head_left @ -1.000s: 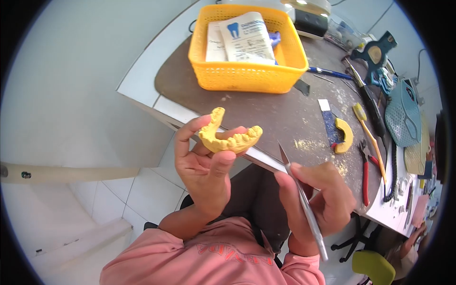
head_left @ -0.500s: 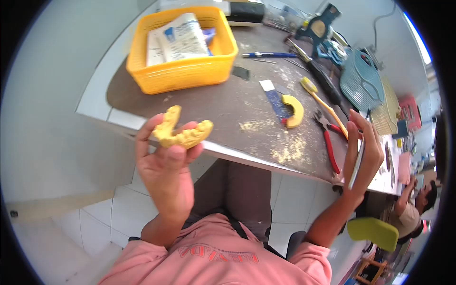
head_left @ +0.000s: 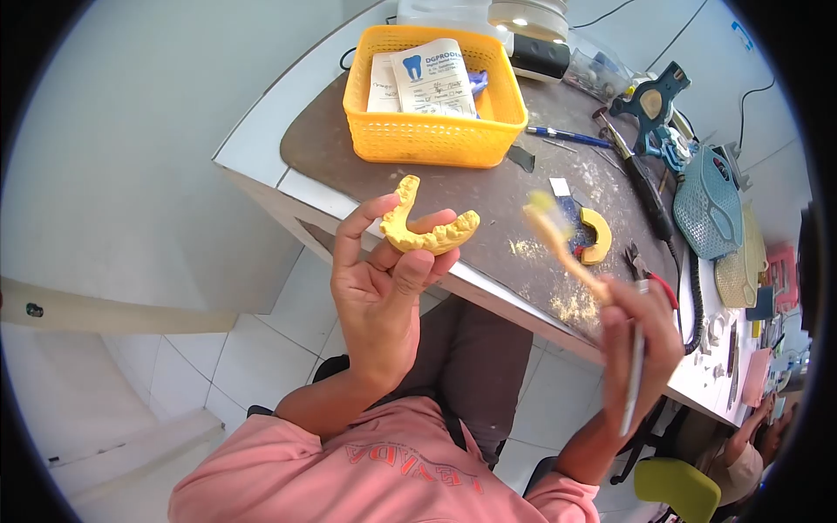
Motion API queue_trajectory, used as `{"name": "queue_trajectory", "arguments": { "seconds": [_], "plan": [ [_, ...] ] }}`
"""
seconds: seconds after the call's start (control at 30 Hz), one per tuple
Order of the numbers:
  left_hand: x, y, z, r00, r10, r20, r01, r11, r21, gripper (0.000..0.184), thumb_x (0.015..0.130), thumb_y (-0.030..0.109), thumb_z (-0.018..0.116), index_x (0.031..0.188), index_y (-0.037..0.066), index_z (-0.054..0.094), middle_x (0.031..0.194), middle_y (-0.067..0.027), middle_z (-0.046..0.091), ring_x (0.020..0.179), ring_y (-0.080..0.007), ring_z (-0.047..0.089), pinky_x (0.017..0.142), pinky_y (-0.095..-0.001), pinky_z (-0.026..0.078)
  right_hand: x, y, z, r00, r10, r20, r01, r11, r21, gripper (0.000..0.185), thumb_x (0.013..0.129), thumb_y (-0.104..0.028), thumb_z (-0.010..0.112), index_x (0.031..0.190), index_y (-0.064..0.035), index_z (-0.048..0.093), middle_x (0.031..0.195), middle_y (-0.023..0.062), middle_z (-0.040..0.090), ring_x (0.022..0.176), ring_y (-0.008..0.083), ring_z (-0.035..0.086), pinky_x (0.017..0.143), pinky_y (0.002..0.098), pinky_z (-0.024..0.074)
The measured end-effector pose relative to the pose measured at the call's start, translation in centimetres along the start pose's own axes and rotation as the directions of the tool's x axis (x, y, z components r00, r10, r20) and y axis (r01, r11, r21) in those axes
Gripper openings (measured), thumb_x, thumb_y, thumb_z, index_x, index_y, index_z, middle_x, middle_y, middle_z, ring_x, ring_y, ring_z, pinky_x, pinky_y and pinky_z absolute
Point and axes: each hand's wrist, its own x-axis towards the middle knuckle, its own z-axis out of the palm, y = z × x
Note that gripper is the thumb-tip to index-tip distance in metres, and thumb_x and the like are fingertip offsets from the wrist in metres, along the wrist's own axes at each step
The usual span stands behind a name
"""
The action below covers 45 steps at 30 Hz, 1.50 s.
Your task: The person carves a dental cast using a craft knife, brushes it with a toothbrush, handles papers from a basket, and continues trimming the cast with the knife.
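Observation:
A yellow dental cast [head_left: 427, 228], curved like a horseshoe with its teeth facing up, is held in the fingers of my left hand [head_left: 384, 283] over the desk's front edge. To the right, my right hand [head_left: 641, 349] grips a toothbrush [head_left: 567, 254] with yellow bristles, its head blurred by motion and pointing up and left. The same hand keeps a thin metal carving tool [head_left: 635, 375] against its palm and fingers. The brush head and the cast are apart. Beyond the brush, a yellow curved piece [head_left: 597, 237] lies on the desk beside a blue strip.
A yellow basket [head_left: 427, 144] with papers stands at the back. Pliers [head_left: 649, 272], a black-handled tool [head_left: 645, 193], a blue pen [head_left: 568, 136] and a blue-green mesh piece [head_left: 708, 205] lie on the right. Yellow crumbs dot the desk [head_left: 479, 205]. Another person sits far right.
My right hand went to the right side of the desk, and the toothbrush that lay there is now in it along with the metal tool. My left hand still holds the cast.

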Motion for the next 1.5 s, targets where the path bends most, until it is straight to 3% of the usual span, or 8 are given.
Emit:
{"name": "queue_trajectory", "arguments": {
  "seconds": [0.27,0.47,0.63,0.8,0.9,1.03,1.1,1.5],
  "plan": [
    [-0.3,-0.6,0.0,0.997,0.06,-0.042,-0.06,0.998,0.007,0.05,0.092,0.001,0.067,0.135,0.004,0.042,0.116,-0.0238,0.066,0.108,-0.024,0.067,0.092,-0.035,0.059,-0.8,-2.5,4.6,0.996,-0.093,-0.015,0.094,0.989,0.118,0.042,0.076,0.001,0.077,0.116,-0.0119,0.075,0.063,0.0035,0.035,0.05,0.012,0.035,0.044,0.0285,0.0284],
    [-0.3,-0.3,0.0,0.999,0.029,-0.035,-0.028,0.999,0.027,0.047,0.093,0.003,0.067,0.133,0.003,0.042,0.114,-0.024,0.067,0.111,-0.026,0.066,0.092,-0.036,0.059,-2.9,-2.0,0.9,0.975,0.139,0.172,-0.146,0.989,0.029,0.022,0.088,-0.009,0.071,0.11,-0.0074,0.076,0.063,-0.0005,0.042,0.055,0.0081,0.038,0.049,0.0256,0.0261],
    [0.0,-0.1,0.4,0.999,0.011,-0.04,-0.011,1.0,0.009,0.045,0.095,0.006,0.065,0.133,0.002,0.042,0.111,-0.0217,0.068,0.113,-0.0279,0.065,0.091,-0.0363,0.06,-0.6,2.2,-2.2,0.905,0.335,-0.262,-0.379,0.915,-0.138,0.018,0.092,-0.01,0.067,0.107,-0.0037,0.074,0.077,0.0085,0.063,0.061,0.0127,0.051,0.056,0.0261,0.0404],
    [0.0,-0.1,0.3,0.999,0.008,-0.037,-0.006,0.998,0.056,0.048,0.095,0.013,0.066,0.135,0.003,0.042,0.114,-0.0203,0.065,0.111,-0.026,0.065,0.091,-0.0344,0.06,1.3,7.1,-2.5,0.953,-0.026,-0.302,-0.16,0.803,-0.574,0.028,0.103,-0.02,0.052,0.115,-0.0023,0.071,0.086,0.0108,0.065,0.072,0.0169,0.059,0.063,0.0318,0.0455],
    [-0.1,-0.1,0.0,0.999,0.021,-0.046,-0.017,0.996,0.085,0.048,0.095,0.014,0.066,0.135,0.003,0.042,0.115,-0.0199,0.064,0.111,-0.0259,0.065,0.09,-0.034,0.06,0.2,4.3,-2.0,0.96,0.087,-0.265,-0.174,0.929,-0.326,0.038,0.104,-0.03,0.047,0.116,-0.002,0.069,0.091,0.0136,0.067,0.075,0.0175,0.06,0.069,0.0321,0.0473],
    [-0.1,0.0,-0.1,0.993,0.08,-0.092,-0.076,0.996,0.05,0.049,0.095,0.01,0.065,0.136,0.002,0.04,0.115,-0.0199,0.065,0.111,-0.0281,0.066,0.088,-0.0352,0.061,-1.4,0.1,4.3,0.954,-0.055,-0.293,0.112,0.977,0.181,0.012,0.084,-0.002,0.066,0.096,-0.0002,0.069,0.085,0.0094,0.068,0.064,0.0141,0.061,0.057,0.0272,0.0473],
    [-0.1,0.0,-0.9,0.987,0.123,-0.102,-0.107,0.983,0.151,0.049,0.098,0.015,0.061,0.139,0.004,0.037,0.12,-0.0191,0.063,0.111,-0.028,0.066,0.089,-0.0328,0.059,-0.8,-1.4,5.8,0.974,-0.181,-0.134,0.212,0.937,0.277,0.023,0.071,0.006,0.077,0.091,-0.0015,0.068,0.078,0.0068,0.066,0.06,0.0167,0.062,0.049,0.0265,0.0459],
    [0.6,0.6,-1.5,0.98,0.166,-0.107,-0.13,0.951,0.281,0.05,0.1,0.022,0.058,0.141,0.005,0.035,0.125,-0.0211,0.06,0.112,-0.0303,0.066,0.088,-0.0304,0.058,0.5,-2.6,8.7,0.945,-0.326,-0.033,0.326,0.945,0.014,0.019,0.072,-0.001,0.081,0.084,-0.0033,0.066,0.069,0.0043,0.06,0.052,0.018,0.054,0.044,0.0287,0.0398]
  ]
}}
